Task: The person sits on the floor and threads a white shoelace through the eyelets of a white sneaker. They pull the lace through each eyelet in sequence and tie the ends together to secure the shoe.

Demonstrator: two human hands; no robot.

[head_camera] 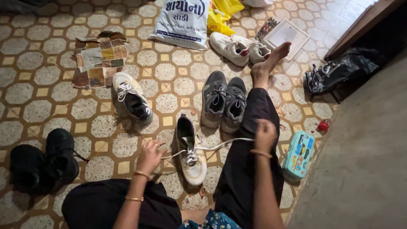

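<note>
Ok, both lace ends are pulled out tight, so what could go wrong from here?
The right hand pulls its end of the white lace far longer than the left hand, so the ends may finish uneven. The cream sneaker lies unheld on the floor and may drag or tip.

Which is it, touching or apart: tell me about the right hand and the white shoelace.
Touching. The head view shows the right hand closed around the end of the white shoelace, pulled taut from the cream shoe.
</note>
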